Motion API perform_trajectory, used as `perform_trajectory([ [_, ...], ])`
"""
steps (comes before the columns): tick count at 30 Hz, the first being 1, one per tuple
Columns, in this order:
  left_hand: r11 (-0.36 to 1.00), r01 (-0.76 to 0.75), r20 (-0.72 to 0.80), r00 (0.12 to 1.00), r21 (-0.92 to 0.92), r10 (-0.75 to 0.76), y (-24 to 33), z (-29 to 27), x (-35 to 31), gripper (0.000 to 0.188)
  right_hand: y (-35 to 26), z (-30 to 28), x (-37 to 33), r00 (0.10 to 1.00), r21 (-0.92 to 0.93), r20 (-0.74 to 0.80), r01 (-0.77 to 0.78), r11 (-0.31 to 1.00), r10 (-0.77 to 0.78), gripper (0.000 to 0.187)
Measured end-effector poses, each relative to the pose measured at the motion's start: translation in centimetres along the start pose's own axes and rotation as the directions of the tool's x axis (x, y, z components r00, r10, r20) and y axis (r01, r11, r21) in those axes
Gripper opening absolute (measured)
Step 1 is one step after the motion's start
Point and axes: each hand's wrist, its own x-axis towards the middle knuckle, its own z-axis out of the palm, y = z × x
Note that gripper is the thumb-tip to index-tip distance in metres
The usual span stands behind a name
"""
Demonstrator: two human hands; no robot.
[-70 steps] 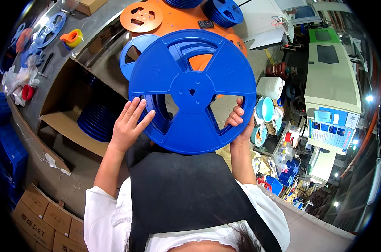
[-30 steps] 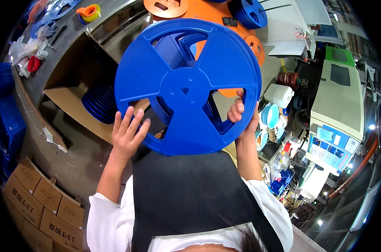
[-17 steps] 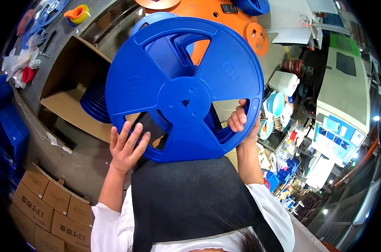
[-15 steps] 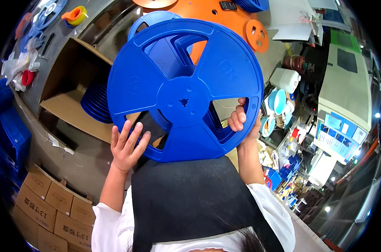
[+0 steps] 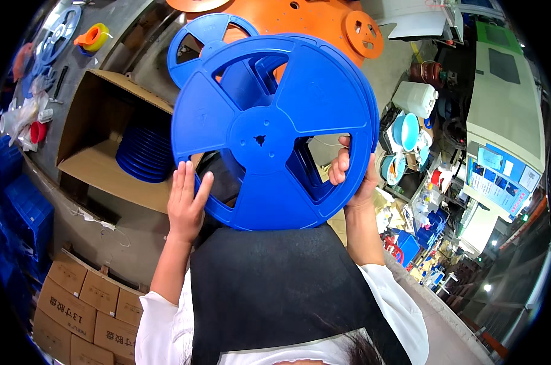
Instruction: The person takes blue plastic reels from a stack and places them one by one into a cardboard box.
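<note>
I hold a large blue plastic reel (image 5: 269,131) up in front of me, its flat face with three cut-out windows turned toward the camera. My right hand (image 5: 355,176) grips its lower right rim, fingers hooked through one window. My left hand (image 5: 187,204) lies flat against the lower left rim with fingers together. A second blue reel (image 5: 205,39) stands behind it, partly hidden.
An open cardboard box (image 5: 99,152) at left holds a stack of blue reels (image 5: 144,155). Orange reels (image 5: 324,21) lie beyond. Folded cartons (image 5: 75,310) sit at lower left, blue crates (image 5: 17,207) at far left, a machine (image 5: 506,103) at right.
The reel has shifted right and slightly down in view. My left hand moved from spread fingers under the rim to lying flat against the lower left edge.
</note>
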Motion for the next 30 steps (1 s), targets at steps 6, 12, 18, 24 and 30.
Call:
perform_trajectory([
  [6, 0.069, 0.554, 0.481, 0.772, -0.829, -0.417, -0.9, 1.7, -1.1, 0.017, -2.1, 1.2, 1.7, 0.998, -0.113, -0.061, 0.005, 0.994, -0.012, 0.069],
  [12, -0.645, 0.317, 0.608, 0.738, -0.695, -0.292, -1.5, 0.7, -3.6, 0.017, -2.6, -0.1, 0.3, 0.978, -0.332, -0.176, 0.046, 0.942, -0.110, 0.064],
  [18, -0.686, 0.272, 0.601, 0.742, -0.675, -0.298, -2.2, 0.6, -6.4, 0.017, -2.5, 0.4, -0.5, 0.960, -0.343, -0.265, -0.005, 0.939, -0.091, 0.058],
  [24, -0.654, 0.275, 0.592, 0.736, -0.704, -0.328, -1.9, 0.2, -8.0, 0.017, -2.1, 1.8, 0.5, 0.971, -0.326, -0.231, -0.019, 0.945, -0.060, 0.058],
  [30, -0.621, 0.261, 0.578, 0.718, -0.740, -0.388, -2.0, -0.6, -9.6, 0.017, -1.4, 3.3, 1.7, 0.983, -0.372, -0.180, -0.037, 0.927, -0.033, 0.061],
])
